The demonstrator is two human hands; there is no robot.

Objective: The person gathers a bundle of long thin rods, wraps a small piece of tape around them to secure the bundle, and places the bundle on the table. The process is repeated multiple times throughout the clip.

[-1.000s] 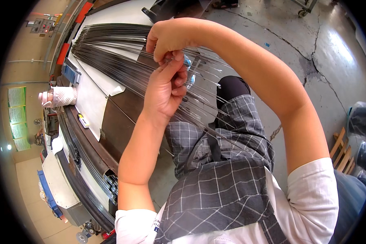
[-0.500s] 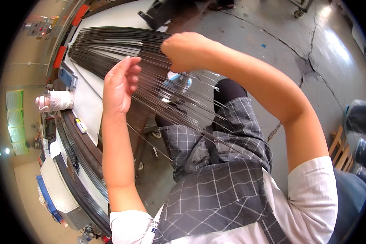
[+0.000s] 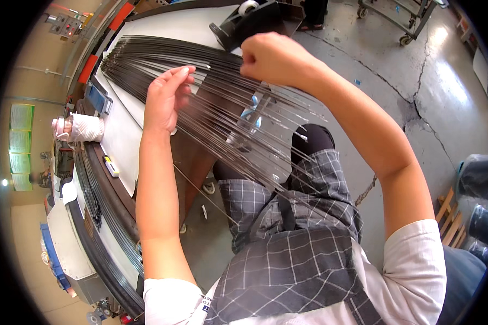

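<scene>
A fanned bundle of long, thin dark strips (image 3: pixel 211 114) spreads from the table across to my lap, some loose ends shiny or pale. Over its near side is my left hand (image 3: pixel 168 100), thumb and fingers drawn together; anything between the fingertips is too small to make out. My right hand (image 3: pixel 274 58) is closed in a fist above the strips' far right part. Its fingers face away, so whatever they hold is hidden. A pale-tipped strip end (image 3: pixel 207 67) lies between the two hands.
A black tape dispenser (image 3: pixel 244 24) stands at the table's far end. Along the left are a wrapped white roll (image 3: pixel 87 128), a yellow-and-white cutter (image 3: pixel 110 166) and a blue tray (image 3: pixel 98 100). A wheeled cart (image 3: pixel 401 19) stands far right; a person's feet (image 3: pixel 311 26) show behind the table.
My right hand has moved up and to the right. My left hand has shifted slightly upward, its thumb and fingertips closer together. The view has tilted, bringing more of the tape dispenser and cart in.
</scene>
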